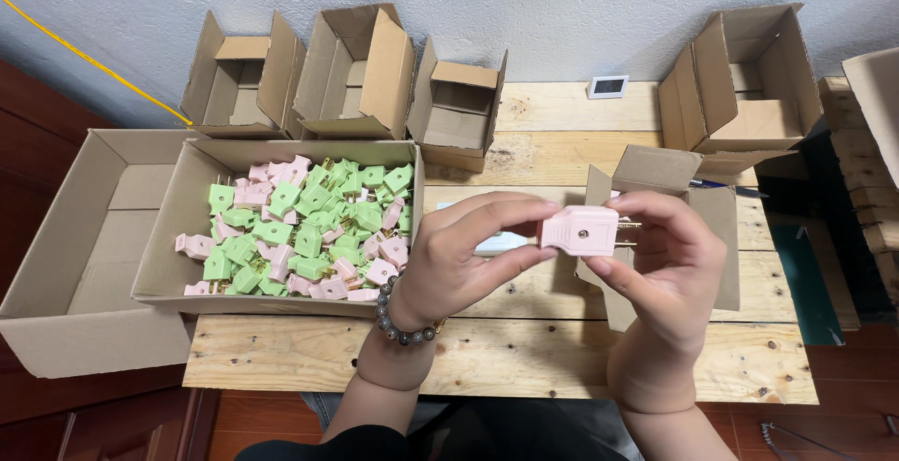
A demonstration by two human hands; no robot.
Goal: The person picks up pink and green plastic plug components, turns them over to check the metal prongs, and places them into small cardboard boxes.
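We hold a pale pink plastic plug (581,230) between both hands, out in front of us above the pale wooden plank table (524,358). Our left hand (464,260), with a bracelet of dark round beads (401,328) at the wrist, pinches the plug's left end between thumb and forefinger. Our right hand (665,264) closes on the right end, where the brass prongs (626,225) stick out between its fingers. So both hands are narrowed to a pinch on the same plug, which lies level with a small round hole facing us.

Just behind our left fingers lies a white flat object (496,243) on the table; we cannot tell what it is. Behind and under our right hand stands a small open brown cardboard box (655,169), its flaps up.

To the left of our left hand sits a wide shallow cardboard tray (173,236) filled with a heap of green and pink plugs (304,232) of the same kind. That tray rests inside a larger open cardboard carton (66,255) further left.

Beyond the hands, along the grey wall, three open cardboard boxes (351,73) stand in a row, and far beyond our right hand another open cardboard box (744,82) lies tipped. A small white display device (608,87) sits between them.
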